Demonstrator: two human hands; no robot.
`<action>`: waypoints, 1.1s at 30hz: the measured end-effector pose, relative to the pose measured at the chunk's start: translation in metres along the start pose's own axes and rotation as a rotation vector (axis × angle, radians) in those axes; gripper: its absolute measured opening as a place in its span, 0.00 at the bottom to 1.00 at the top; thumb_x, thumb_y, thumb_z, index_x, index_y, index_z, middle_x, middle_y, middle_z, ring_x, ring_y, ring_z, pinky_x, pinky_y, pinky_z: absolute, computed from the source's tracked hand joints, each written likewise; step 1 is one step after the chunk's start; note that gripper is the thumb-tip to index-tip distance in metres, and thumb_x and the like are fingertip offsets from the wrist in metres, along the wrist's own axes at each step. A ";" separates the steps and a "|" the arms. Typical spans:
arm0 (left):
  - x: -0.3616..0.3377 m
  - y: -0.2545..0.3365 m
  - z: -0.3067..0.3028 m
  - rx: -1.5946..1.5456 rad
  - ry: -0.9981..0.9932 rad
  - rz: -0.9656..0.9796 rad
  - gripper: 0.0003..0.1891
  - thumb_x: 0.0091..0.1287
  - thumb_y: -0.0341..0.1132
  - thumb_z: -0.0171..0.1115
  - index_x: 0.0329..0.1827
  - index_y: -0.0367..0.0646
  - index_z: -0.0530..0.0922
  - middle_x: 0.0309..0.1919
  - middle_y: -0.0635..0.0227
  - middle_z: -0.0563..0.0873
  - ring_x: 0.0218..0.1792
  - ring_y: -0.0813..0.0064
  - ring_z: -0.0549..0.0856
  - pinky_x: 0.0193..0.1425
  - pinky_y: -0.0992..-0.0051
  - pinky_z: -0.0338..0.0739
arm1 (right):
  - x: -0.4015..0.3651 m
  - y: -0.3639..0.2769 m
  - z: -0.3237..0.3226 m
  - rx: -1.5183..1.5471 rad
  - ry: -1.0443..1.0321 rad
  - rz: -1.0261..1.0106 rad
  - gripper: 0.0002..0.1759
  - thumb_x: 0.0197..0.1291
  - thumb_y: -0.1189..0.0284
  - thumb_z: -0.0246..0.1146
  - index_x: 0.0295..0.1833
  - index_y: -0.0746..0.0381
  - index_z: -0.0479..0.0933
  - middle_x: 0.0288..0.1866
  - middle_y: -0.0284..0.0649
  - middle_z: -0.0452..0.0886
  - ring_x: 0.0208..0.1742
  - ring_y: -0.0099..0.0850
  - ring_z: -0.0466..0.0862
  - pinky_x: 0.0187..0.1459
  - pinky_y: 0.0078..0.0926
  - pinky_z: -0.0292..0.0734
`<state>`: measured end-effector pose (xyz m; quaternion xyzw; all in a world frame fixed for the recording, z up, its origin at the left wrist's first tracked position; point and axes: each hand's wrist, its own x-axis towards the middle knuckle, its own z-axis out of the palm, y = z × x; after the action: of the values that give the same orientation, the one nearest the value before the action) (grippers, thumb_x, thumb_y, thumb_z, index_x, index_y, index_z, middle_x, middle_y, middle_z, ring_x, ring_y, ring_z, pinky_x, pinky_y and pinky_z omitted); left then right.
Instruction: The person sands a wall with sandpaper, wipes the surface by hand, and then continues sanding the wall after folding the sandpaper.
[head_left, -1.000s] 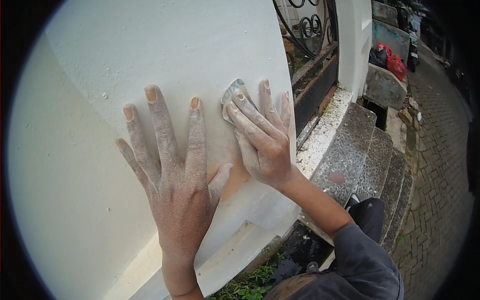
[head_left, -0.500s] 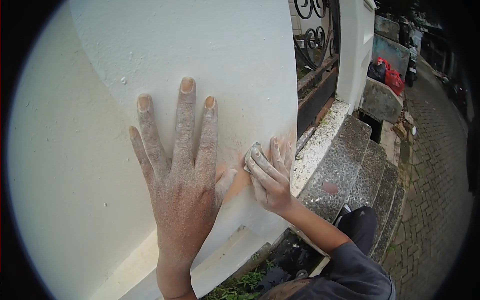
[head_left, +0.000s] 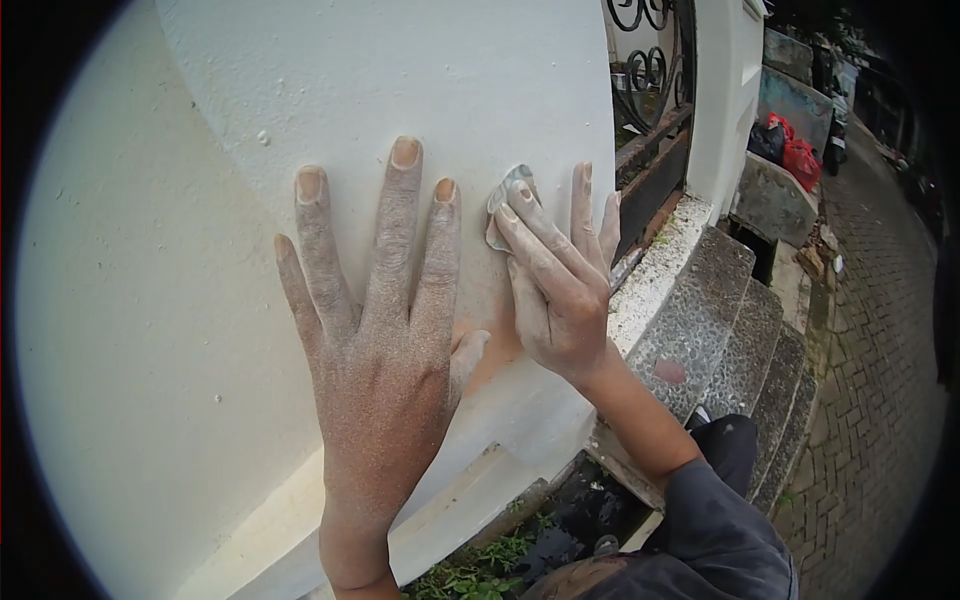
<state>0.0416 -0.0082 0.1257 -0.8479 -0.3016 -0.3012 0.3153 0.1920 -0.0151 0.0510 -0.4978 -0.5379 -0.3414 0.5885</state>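
Observation:
My left hand (head_left: 385, 330) lies flat against a white painted wall (head_left: 330, 70), its fingers spread and coated in pale dust. Beside it, my right hand (head_left: 560, 285) presses a small, crumpled grey piece of sandpaper (head_left: 496, 232) to the wall under its first fingers. The other two fingers of that hand stretch upward near the wall's right edge. Below and between the hands, a worn orange-brown patch (head_left: 495, 365) shows on the wall. My right thumb is partly hidden.
Right of the wall stand a black iron gate (head_left: 655, 165) and rough stone steps (head_left: 690, 310). A brick-paved lane (head_left: 880, 330) runs along the far right, with red and black bags (head_left: 800, 160) on a ledge. Green plants (head_left: 470, 570) grow below the wall.
My right hand has slid up the wall with the sandpaper, from low by the orange patch to level with the left fingers. My left hand stays spread on the wall; the view shifts slightly.

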 end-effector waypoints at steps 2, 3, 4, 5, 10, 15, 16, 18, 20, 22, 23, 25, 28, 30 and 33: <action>0.000 0.002 0.000 -0.026 -0.002 -0.017 0.52 0.31 0.44 0.75 0.68 0.56 0.64 0.73 0.75 0.56 0.73 0.52 0.45 0.75 0.52 0.51 | 0.003 -0.002 0.001 0.026 -0.019 0.006 0.18 0.55 0.79 0.60 0.52 0.60 0.79 0.61 0.41 0.75 0.72 0.54 0.55 0.69 0.59 0.32; 0.000 0.002 -0.001 -0.010 -0.010 -0.013 0.52 0.31 0.44 0.75 0.68 0.56 0.64 0.73 0.75 0.56 0.73 0.53 0.45 0.75 0.52 0.51 | 0.002 -0.002 0.000 0.038 -0.031 0.006 0.19 0.54 0.81 0.59 0.53 0.62 0.78 0.61 0.44 0.75 0.72 0.55 0.54 0.69 0.58 0.32; 0.000 0.002 -0.001 0.008 -0.014 -0.010 0.52 0.31 0.44 0.75 0.68 0.56 0.64 0.73 0.75 0.56 0.73 0.53 0.45 0.75 0.52 0.51 | -0.021 0.000 0.001 0.036 -0.066 0.031 0.19 0.54 0.81 0.59 0.54 0.62 0.78 0.61 0.45 0.74 0.73 0.54 0.54 0.69 0.58 0.32; 0.000 0.001 -0.002 0.027 -0.019 -0.005 0.52 0.31 0.44 0.75 0.68 0.56 0.64 0.73 0.75 0.56 0.73 0.53 0.45 0.75 0.52 0.51 | -0.063 0.003 0.002 0.034 -0.100 0.057 0.20 0.54 0.81 0.59 0.54 0.63 0.78 0.61 0.45 0.74 0.73 0.54 0.54 0.69 0.57 0.32; -0.002 0.001 0.001 -0.009 0.010 0.002 0.53 0.29 0.43 0.76 0.68 0.54 0.64 0.72 0.75 0.57 0.73 0.53 0.45 0.75 0.53 0.51 | -0.041 0.009 0.002 0.030 -0.051 -0.013 0.21 0.53 0.82 0.59 0.55 0.63 0.77 0.62 0.45 0.73 0.73 0.54 0.54 0.69 0.58 0.33; 0.000 0.004 -0.002 -0.010 -0.008 -0.008 0.53 0.29 0.42 0.76 0.68 0.54 0.64 0.72 0.75 0.57 0.73 0.53 0.46 0.75 0.53 0.51 | -0.010 0.000 0.004 0.074 -0.012 0.052 0.17 0.55 0.76 0.61 0.52 0.55 0.80 0.62 0.35 0.75 0.72 0.53 0.58 0.68 0.60 0.30; 0.000 0.003 -0.003 -0.006 -0.010 0.001 0.53 0.29 0.42 0.76 0.68 0.54 0.64 0.72 0.75 0.57 0.73 0.53 0.46 0.75 0.53 0.51 | -0.033 -0.001 0.006 0.077 -0.049 0.083 0.18 0.55 0.75 0.61 0.53 0.55 0.79 0.62 0.35 0.75 0.72 0.53 0.57 0.68 0.60 0.30; 0.000 0.001 -0.005 0.008 -0.013 0.008 0.53 0.30 0.42 0.76 0.68 0.54 0.64 0.72 0.75 0.57 0.73 0.53 0.46 0.75 0.53 0.51 | -0.078 -0.002 0.005 0.090 -0.118 0.133 0.19 0.56 0.75 0.61 0.54 0.54 0.79 0.62 0.36 0.75 0.73 0.52 0.56 0.68 0.60 0.29; 0.000 0.000 -0.005 0.022 -0.022 0.016 0.52 0.30 0.42 0.76 0.68 0.53 0.64 0.72 0.75 0.57 0.73 0.53 0.46 0.75 0.53 0.50 | -0.079 0.011 0.009 0.052 -0.094 0.062 0.19 0.56 0.75 0.61 0.55 0.53 0.78 0.62 0.35 0.75 0.73 0.52 0.54 0.68 0.60 0.29; -0.001 0.001 -0.006 -0.021 -0.028 0.003 0.52 0.30 0.42 0.76 0.68 0.53 0.64 0.72 0.76 0.57 0.73 0.54 0.46 0.76 0.53 0.50 | -0.021 0.009 0.001 -0.002 -0.045 0.005 0.19 0.56 0.76 0.60 0.55 0.54 0.78 0.62 0.35 0.74 0.73 0.52 0.54 0.68 0.61 0.30; 0.000 0.002 -0.006 -0.045 -0.031 -0.002 0.52 0.30 0.42 0.76 0.68 0.53 0.64 0.72 0.76 0.57 0.73 0.54 0.46 0.76 0.53 0.50 | 0.009 0.004 -0.005 -0.014 -0.035 -0.036 0.20 0.54 0.81 0.58 0.55 0.63 0.77 0.63 0.42 0.73 0.73 0.53 0.53 0.69 0.56 0.33; 0.000 0.003 -0.005 -0.034 -0.035 -0.004 0.53 0.30 0.42 0.76 0.68 0.54 0.64 0.72 0.76 0.57 0.73 0.54 0.46 0.76 0.53 0.50 | 0.016 0.006 0.003 0.053 0.003 -0.018 0.20 0.55 0.78 0.59 0.56 0.58 0.77 0.63 0.38 0.73 0.73 0.52 0.54 0.68 0.60 0.31; -0.001 0.001 -0.006 -0.024 -0.037 0.015 0.53 0.30 0.42 0.76 0.68 0.54 0.63 0.72 0.76 0.57 0.73 0.54 0.46 0.76 0.53 0.50 | -0.040 0.007 0.004 0.078 -0.053 0.039 0.20 0.55 0.77 0.60 0.56 0.56 0.77 0.63 0.37 0.73 0.73 0.52 0.54 0.68 0.61 0.30; 0.000 -0.001 -0.005 -0.015 -0.025 0.023 0.53 0.30 0.41 0.76 0.69 0.54 0.63 0.72 0.76 0.57 0.73 0.54 0.46 0.76 0.53 0.50 | -0.078 0.005 0.004 0.077 -0.118 0.084 0.21 0.54 0.77 0.60 0.56 0.56 0.77 0.63 0.37 0.73 0.73 0.52 0.54 0.68 0.60 0.30; -0.002 0.001 -0.005 -0.035 -0.032 0.018 0.53 0.30 0.40 0.76 0.69 0.54 0.63 0.72 0.75 0.57 0.73 0.53 0.46 0.76 0.53 0.50 | -0.041 0.013 0.006 -0.004 -0.034 -0.002 0.20 0.55 0.76 0.60 0.55 0.56 0.78 0.62 0.37 0.74 0.73 0.53 0.55 0.68 0.60 0.30</action>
<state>0.0392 -0.0128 0.1274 -0.8608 -0.2936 -0.2896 0.2984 0.1949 -0.0117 0.0083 -0.5043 -0.5477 -0.3346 0.5778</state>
